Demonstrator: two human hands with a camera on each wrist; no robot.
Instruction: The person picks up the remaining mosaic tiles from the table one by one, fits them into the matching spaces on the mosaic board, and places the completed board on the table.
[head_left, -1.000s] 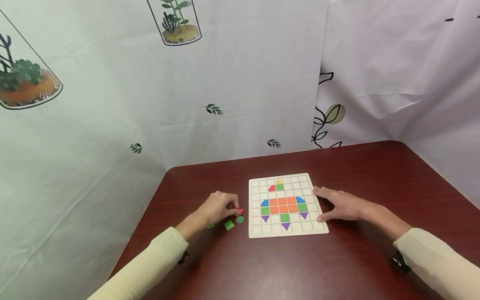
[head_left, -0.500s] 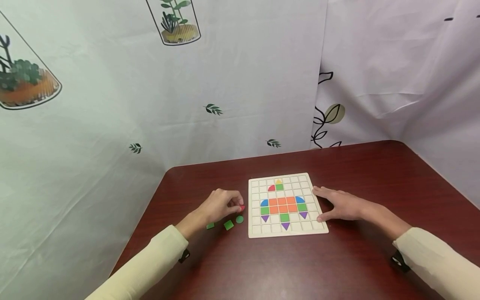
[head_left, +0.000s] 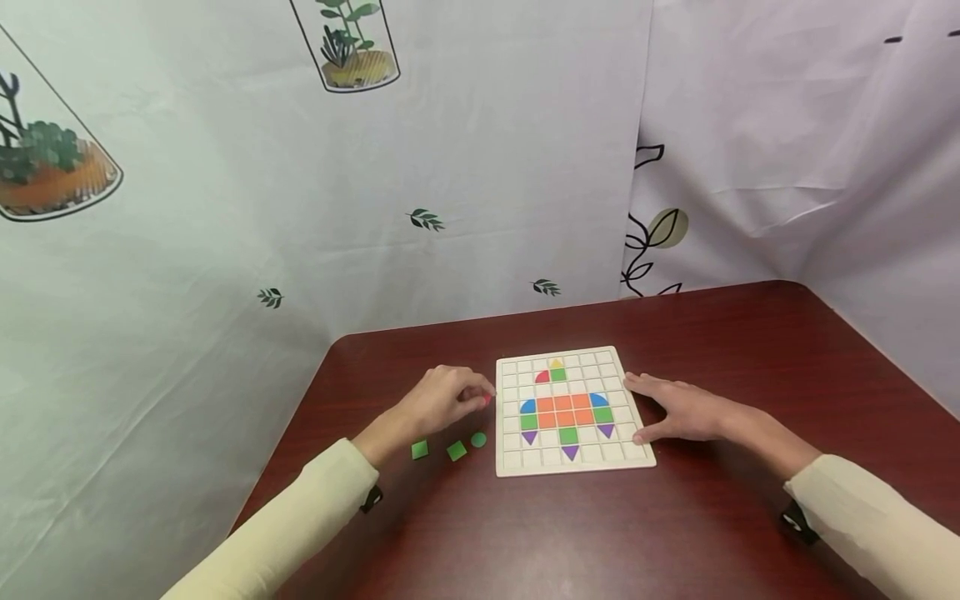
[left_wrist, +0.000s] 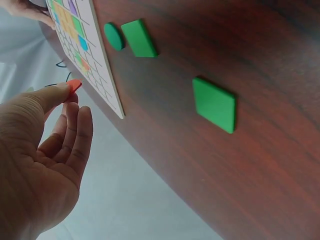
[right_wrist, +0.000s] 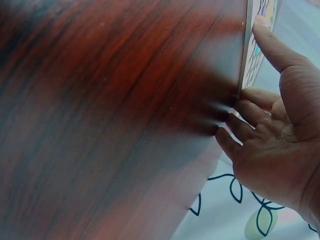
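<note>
My left hand (head_left: 442,398) pinches a small red piece (left_wrist: 74,86) between thumb and fingertip, just off the left edge of the white grid board (head_left: 517,458). Fingers cover most of that piece, so its full outline is hidden. On the board lies a pattern of orange and green squares, blue and red quarter rounds, purple triangles and a yellow triangle (head_left: 557,363). At the board's right edge, my right hand (head_left: 682,408) rests with fingers spread, its thumb (right_wrist: 272,45) on the rim.
Left of the board on the dark red table (head_left: 570,533) lie a green round piece (head_left: 478,439), one green square (head_left: 457,451) and another green square (left_wrist: 215,104). A patterned white curtain (head_left: 480,150) hangs behind the table.
My left hand has lifted the red piece from beside the green round piece and carried it away from me, toward the board's left edge. The right hand stays put.
</note>
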